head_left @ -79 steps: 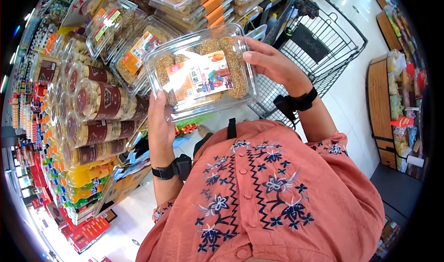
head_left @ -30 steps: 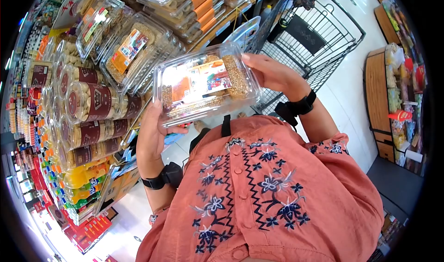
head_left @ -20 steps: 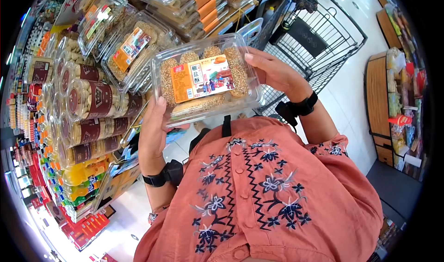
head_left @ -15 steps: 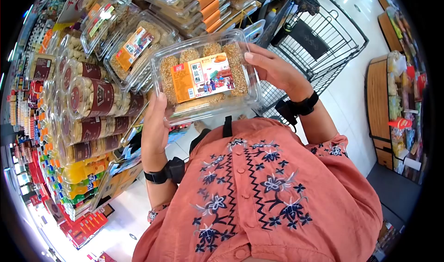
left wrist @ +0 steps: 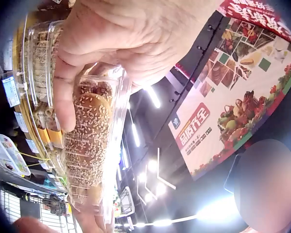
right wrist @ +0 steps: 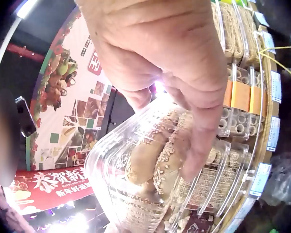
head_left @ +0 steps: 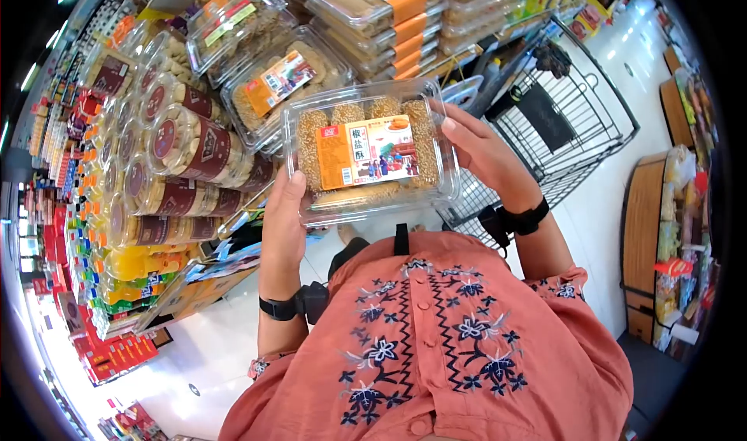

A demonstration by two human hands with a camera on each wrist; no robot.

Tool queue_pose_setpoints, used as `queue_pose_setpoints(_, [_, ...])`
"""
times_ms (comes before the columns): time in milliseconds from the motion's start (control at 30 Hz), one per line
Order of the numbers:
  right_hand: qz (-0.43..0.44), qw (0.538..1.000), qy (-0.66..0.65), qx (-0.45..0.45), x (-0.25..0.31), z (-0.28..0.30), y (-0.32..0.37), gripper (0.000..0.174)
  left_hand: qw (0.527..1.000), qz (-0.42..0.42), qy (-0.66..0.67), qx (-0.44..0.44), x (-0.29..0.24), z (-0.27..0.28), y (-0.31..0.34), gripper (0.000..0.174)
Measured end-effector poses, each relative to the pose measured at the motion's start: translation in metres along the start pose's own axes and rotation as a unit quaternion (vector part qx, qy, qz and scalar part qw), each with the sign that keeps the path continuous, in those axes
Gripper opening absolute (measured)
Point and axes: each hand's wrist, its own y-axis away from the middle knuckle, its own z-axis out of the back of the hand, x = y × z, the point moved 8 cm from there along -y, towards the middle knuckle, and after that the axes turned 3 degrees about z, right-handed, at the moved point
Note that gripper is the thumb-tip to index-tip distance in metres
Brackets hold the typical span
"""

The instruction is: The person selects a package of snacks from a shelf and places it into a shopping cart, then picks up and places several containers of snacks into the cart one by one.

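Note:
Both hands hold a clear plastic box of sesame pastries (head_left: 311, 147) in front of the chest, its orange and white label (head_left: 366, 152) facing up. The left hand (head_left: 282, 222) grips its left end, thumb at the near corner. On the opposite end is the right hand (head_left: 492, 157), thumb along the upper edge. In the left wrist view, the left hand (left wrist: 121, 41) has fingers and thumb on either side of the box, with seeded pastries (left wrist: 89, 138) showing through. The right wrist view has the right hand (right wrist: 169, 58) likewise spanning the box end (right wrist: 111, 160).
Similar pastry boxes (head_left: 280, 83) lie on the display just beyond the held box, next to stacked orange-banded boxes (head_left: 408, 33). Round tubs with maroon labels (head_left: 191, 145) are piled at left. A black wire shopping cart (head_left: 572, 141) stands at right, on the pale floor.
The box tilted, label glaring, one second ago; now the label reads clearly. Since half a second ago, the box, hands and display have shifted right and down in the head view. Both hands keep their grip.

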Motion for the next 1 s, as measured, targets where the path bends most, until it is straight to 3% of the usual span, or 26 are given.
queue_pose_setpoints(100, [0.013,0.999,-0.033,0.004,0.012,-0.011,-0.008,0.052,0.999,-0.025,0.015,-0.022,-0.009,0.011,0.000,0.054])
queue_pose_setpoints(200, [0.089,0.995,-0.020,0.050,0.036,-0.034,-0.020,0.047,0.997,-0.059,0.030,-0.034,-0.026,0.019,-0.006,0.053])
queue_pose_setpoints(367, [0.155,0.975,0.137,0.084,0.068,-0.072,-0.050,0.063,0.994,-0.076,0.061,-0.059,-0.055,0.035,-0.021,0.044])
queue_pose_setpoints(467, [0.209,0.963,0.140,0.099,0.065,-0.074,-0.087,0.063,0.991,-0.085,0.062,-0.083,-0.068,0.043,-0.030,0.038])
queue_pose_setpoints(600, [0.204,0.957,0.171,0.113,0.077,-0.089,-0.107,0.067,0.987,-0.103,0.064,-0.103,-0.073,0.056,-0.048,0.036])
queue_pose_setpoints(733, [0.182,0.955,0.218,0.087,0.070,-0.086,-0.127,0.069,0.986,-0.089,0.040,-0.135,-0.071,0.064,-0.060,0.039])
queue_pose_setpoints(900, [0.213,0.941,0.264,0.012,0.063,-0.075,-0.135,0.058,0.982,-0.022,-0.076,-0.171,-0.067,0.082,-0.069,0.043])
queue_pose_setpoints(1000, [0.212,0.939,0.271,-0.019,0.060,-0.071,-0.141,0.057,0.974,-0.034,-0.110,-0.194,-0.072,0.080,-0.070,0.043])
